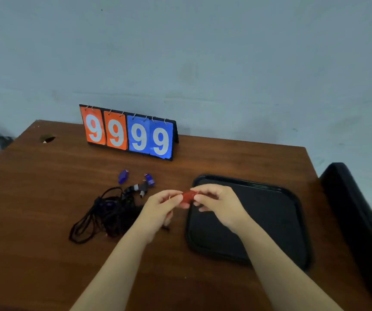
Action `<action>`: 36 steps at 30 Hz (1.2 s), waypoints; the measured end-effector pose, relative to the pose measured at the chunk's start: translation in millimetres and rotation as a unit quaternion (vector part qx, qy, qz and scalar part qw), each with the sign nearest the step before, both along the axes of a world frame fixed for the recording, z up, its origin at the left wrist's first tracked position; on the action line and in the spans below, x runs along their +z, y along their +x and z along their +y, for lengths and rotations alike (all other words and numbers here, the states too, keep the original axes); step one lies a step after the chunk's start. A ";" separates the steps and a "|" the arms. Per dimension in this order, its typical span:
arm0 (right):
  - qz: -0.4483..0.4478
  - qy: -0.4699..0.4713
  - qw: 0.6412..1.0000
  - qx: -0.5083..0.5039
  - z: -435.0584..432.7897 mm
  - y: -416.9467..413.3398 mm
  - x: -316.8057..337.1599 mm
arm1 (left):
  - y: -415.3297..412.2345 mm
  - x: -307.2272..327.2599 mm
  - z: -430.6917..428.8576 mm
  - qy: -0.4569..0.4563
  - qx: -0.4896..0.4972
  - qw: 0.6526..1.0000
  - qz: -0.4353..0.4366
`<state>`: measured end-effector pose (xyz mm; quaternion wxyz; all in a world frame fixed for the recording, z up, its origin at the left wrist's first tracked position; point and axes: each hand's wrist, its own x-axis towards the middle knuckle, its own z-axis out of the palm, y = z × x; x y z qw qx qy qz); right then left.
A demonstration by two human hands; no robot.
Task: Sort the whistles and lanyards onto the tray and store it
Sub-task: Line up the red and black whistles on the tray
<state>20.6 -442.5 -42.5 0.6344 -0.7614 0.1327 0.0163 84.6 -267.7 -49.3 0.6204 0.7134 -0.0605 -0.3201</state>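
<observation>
A red whistle [189, 196] is held in the air between both hands, just left of the black tray's [277, 223] near-left rim. My right hand [217, 203] pinches its right end. My left hand [161, 206] pinches its left end, where a small metal ring shows. Two blue whistles [123, 176] [150, 179] lie on the wooden table behind my hands. A tangle of black lanyards [105, 215] with grey clips lies to the left of my left hand. The tray holds nothing that I can see.
A flip scoreboard [128, 133] showing 9 9 9 9 stands at the back of the table [35, 198] against the wall. A dark chair back [357, 221] stands off the table's right edge. A small hole [48, 138] marks the far left corner.
</observation>
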 end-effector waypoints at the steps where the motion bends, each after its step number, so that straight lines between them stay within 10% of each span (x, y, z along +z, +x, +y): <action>1: 0.003 0.044 0.999 -0.029 -6.1 -7.8 2.4 | -5.5 2.6 -6.3 -0.018 -0.009 1.000 0.007; 9: 0.043 0.187 0.955 -0.225 -50.7 -43.3 8.3 | -35.1 3.7 -63.5 0.106 -0.053 0.987 -0.108; 18: 0.122 0.185 0.882 -0.416 -45.2 -28.0 -26.2 | -43.2 -7.4 -97.5 0.118 -0.053 0.990 0.061; 27: 0.239 0.242 0.902 -0.265 -17.1 -4.5 -59.8 | -17.9 -40.0 -101.3 0.167 -0.003 0.985 0.044; 36: 0.209 0.069 0.949 -0.224 -43.4 56.9 -82.9 | 20.8 -63.4 -91.7 0.172 0.075 0.972 0.139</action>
